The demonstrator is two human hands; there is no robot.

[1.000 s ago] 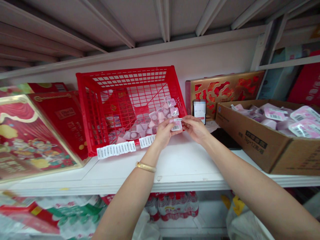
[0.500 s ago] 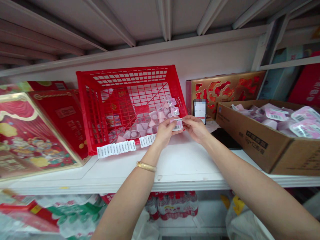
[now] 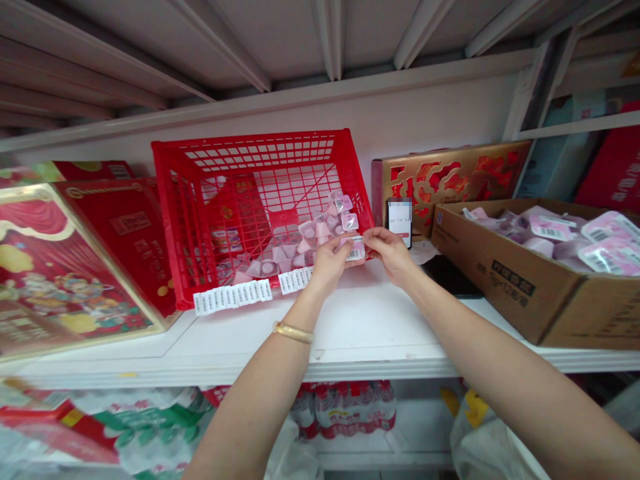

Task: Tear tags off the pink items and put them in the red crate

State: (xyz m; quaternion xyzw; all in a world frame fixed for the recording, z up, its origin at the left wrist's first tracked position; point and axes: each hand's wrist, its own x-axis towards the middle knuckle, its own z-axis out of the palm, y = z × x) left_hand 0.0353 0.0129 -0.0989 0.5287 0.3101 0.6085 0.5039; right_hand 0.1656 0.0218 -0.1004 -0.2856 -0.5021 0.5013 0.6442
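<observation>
My left hand (image 3: pixel 330 263), a gold bangle on its wrist, grips a small pink cup (image 3: pixel 355 249) whose lid bears a white barcode label. The fingers of my right hand (image 3: pixel 387 250) are pinched together at the cup's upper right edge; whether they hold anything is too small to tell. Just behind the hands stands a tilted red plastic basket (image 3: pixel 263 141) with many similar pink cups (image 3: pixel 307 230) inside. Strips of white barcode labels (image 3: pixel 233 297) hang along the basket's front rim.
On the right, an open cardboard box (image 3: pixel 520 293) holds more labelled pink packs. A phone (image 3: pixel 400 223) leans against a gold and red box (image 3: pixel 450 177). Red gift boxes (image 3: pixel 125 233) stand at the left. Bottled drinks (image 3: pixel 345 410) sit on the shelf below.
My right fingers have shifted very slightly up and left at the cup's edge. My left hand still holds the cup in nearly the same place.
</observation>
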